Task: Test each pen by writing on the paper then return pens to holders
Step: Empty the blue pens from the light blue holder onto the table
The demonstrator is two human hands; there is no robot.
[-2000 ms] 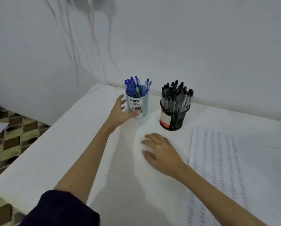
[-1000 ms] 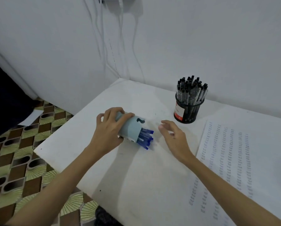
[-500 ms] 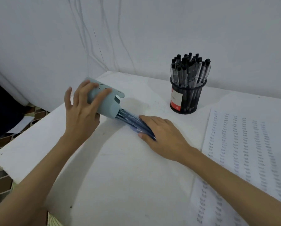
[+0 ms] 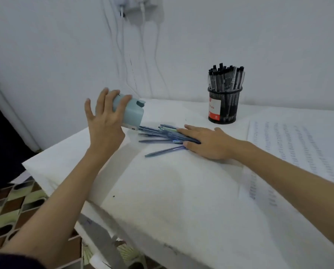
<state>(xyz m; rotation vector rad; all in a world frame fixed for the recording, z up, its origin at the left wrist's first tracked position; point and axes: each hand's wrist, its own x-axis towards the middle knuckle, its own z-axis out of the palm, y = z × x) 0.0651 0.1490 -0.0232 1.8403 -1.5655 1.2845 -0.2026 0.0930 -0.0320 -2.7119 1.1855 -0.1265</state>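
My left hand (image 4: 106, 121) grips the light blue pen holder (image 4: 132, 115), tipped over with its mouth facing down and right, just above the white table (image 4: 172, 200). Several blue pens (image 4: 158, 135) lie spilled on the table in front of the holder's mouth. My right hand (image 4: 206, 142) lies flat with straight fingers on the right ends of those pens. A black mesh holder (image 4: 225, 105) full of black pens stands upright at the back. The paper (image 4: 302, 152), covered with rows of pen marks, lies at the right.
The table's left edge (image 4: 45, 171) drops to a patterned tile floor (image 4: 12, 206). The white wall is close behind, with cables (image 4: 142, 55) hanging from a socket. A metal bar (image 4: 102, 241) shows under the table's near edge.
My left hand has lifted the tipped blue holder up and away, and the blue pens have slid out onto the table. My right hand stays flat on them.
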